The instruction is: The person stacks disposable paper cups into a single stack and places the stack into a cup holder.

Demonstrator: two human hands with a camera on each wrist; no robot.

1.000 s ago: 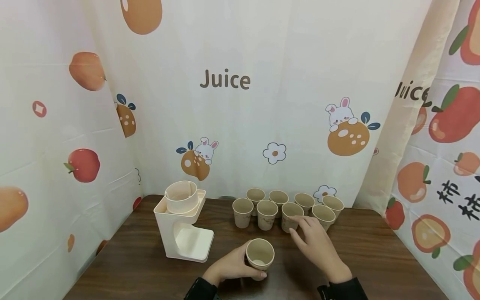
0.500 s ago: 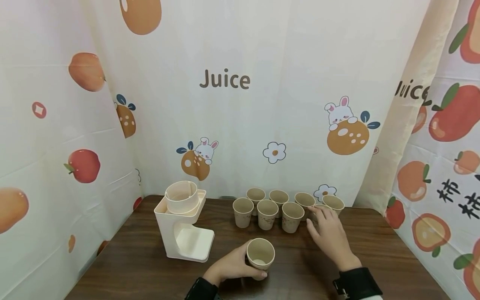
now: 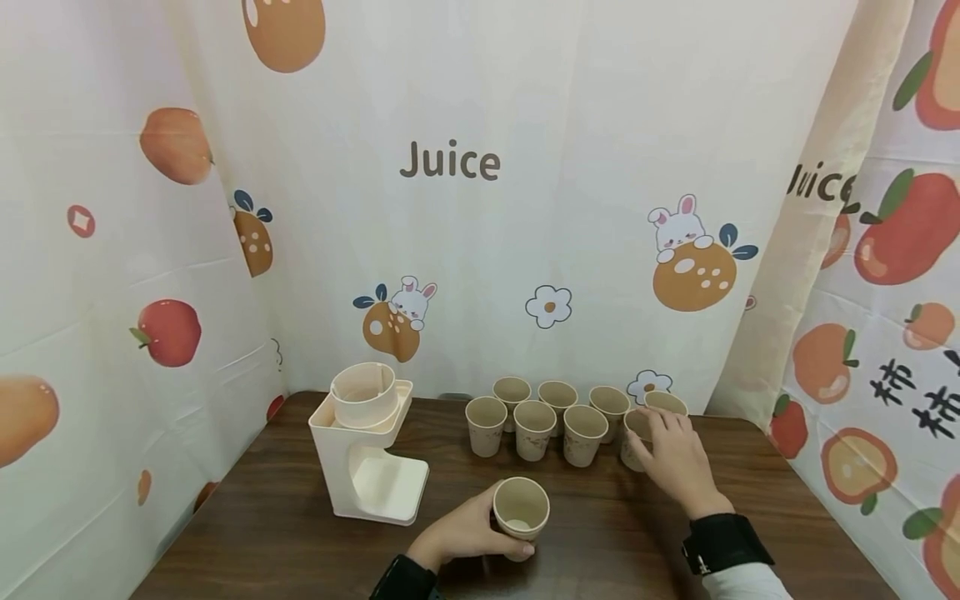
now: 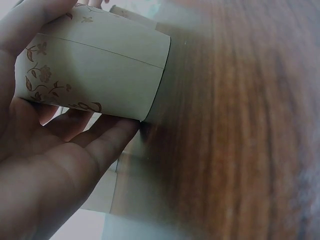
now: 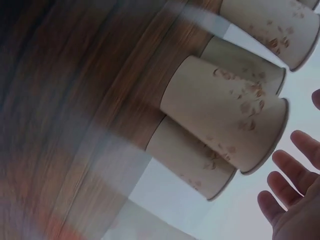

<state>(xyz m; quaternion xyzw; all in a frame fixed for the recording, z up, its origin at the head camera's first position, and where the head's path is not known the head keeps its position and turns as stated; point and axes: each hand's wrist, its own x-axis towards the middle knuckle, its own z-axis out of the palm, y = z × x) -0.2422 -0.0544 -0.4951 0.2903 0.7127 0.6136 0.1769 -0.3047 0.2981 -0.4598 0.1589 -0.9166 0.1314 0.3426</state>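
Note:
My left hand (image 3: pixel 467 531) holds a beige paper cup (image 3: pixel 521 505) upright near the front middle of the table, thumb on its near side. In the left wrist view, a brown flower print shows on this cup (image 4: pixel 95 65), with the fingers curled round it. Over at the right, my right hand (image 3: pixel 678 462) is at the front-row cup (image 3: pixel 636 440) on the far right end, partly covering it. The right wrist view shows the right hand's fingers (image 5: pixel 287 182) loosely extended beside the rims of the standing cups (image 5: pixel 225 107), gripping nothing.
Several more matching paper cups (image 3: pixel 535 429) stand in two rows at the back of the wooden table (image 3: pixel 285 533). A cream-coloured stand (image 3: pixel 333 467) with a round top holder (image 3: pixel 363 393) is on the left. Printed curtains (image 3: pixel 480 250) enclose the back and sides.
My right hand has moved right along the front row, from the third cup to the cup at the right end. The left hand and its cup have stayed in place.

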